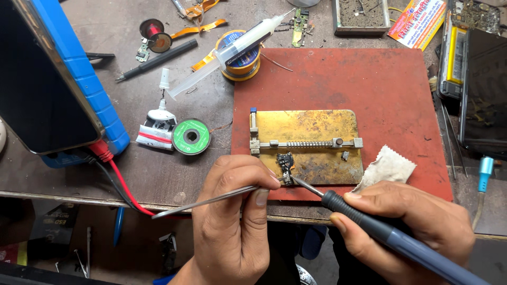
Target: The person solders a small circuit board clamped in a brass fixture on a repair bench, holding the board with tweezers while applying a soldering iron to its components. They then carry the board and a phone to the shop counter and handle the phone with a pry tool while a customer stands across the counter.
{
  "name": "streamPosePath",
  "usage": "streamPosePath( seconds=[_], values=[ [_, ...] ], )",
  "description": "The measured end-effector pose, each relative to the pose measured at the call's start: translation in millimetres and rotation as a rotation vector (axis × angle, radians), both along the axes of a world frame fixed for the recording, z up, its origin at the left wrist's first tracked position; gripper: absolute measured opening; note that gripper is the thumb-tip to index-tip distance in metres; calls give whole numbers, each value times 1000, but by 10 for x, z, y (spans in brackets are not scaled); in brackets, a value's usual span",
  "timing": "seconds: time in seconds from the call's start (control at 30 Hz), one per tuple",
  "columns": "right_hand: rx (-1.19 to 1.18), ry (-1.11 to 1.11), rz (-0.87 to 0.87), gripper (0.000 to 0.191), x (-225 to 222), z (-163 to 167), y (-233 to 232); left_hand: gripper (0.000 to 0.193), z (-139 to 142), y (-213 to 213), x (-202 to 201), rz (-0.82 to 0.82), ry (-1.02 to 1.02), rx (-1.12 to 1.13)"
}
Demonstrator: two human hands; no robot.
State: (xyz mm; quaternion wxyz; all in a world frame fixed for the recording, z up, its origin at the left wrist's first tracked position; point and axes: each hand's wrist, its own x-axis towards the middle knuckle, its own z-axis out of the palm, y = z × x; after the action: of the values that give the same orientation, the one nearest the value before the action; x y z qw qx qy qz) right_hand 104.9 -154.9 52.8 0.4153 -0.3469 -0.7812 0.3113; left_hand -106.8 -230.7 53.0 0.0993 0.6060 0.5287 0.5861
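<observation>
Your left hand [232, 211] sits nearest you, thumb and fingers pinched together on a pair of thin metal tweezers [211, 199]. The tweezers' tips reach a small dark circuit board [285, 163], and their back end sticks out to your left past the table edge. Your right hand [406, 221] is wrapped tight around a soldering iron [391, 238] with a black grip and a blue-grey handle. Its fine tip meets the lower end of the same small board, just beside the tweezer tips.

The board lies at the near edge of a worn brass holder plate [317, 132], just below the plate's grey sliding clamp bar [306, 143]. The plate rests on a red mat [369, 84]. A crumpled pale cloth [388, 168] lies on the mat, touching the plate's right corner and close to your right knuckles.

Left of the mat, on the grey table [158, 174], you have a green spool [191, 136] just beside a small white tube [157, 129]. A red wire [124, 184] runs off the table edge from a blue device [79, 68] at the far left.

Further off, a clear syringe [232, 50] lies tilted across a yellow spool [243, 63]. A black pen-shaped tool [158, 59] and 1 spool of red wire [154, 32] sit beyond. At the right edge is an opened phone [483, 89].
</observation>
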Motion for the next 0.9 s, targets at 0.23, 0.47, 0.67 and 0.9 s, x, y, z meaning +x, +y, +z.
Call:
streamPosePath(
  seconds=[0.23, 0.47, 0.67, 0.9],
  values=[
    [70, -36, 10, 27, 7, -1, 53, 10, 3, 53, 22, -6, -1, 5],
    [72, -16, 11, 28, 5, 3, 88, 10, 11, 77, 36, 1, 4, 4],
    [70, -62, 6, 28, 15, 33, 111, 10, 21, 109, 47, 1, -1, 0],
    [82, -42, 7, 28, 15, 37, 140, 10, 20, 134, 56, 6, -1, -5]
  ],
)
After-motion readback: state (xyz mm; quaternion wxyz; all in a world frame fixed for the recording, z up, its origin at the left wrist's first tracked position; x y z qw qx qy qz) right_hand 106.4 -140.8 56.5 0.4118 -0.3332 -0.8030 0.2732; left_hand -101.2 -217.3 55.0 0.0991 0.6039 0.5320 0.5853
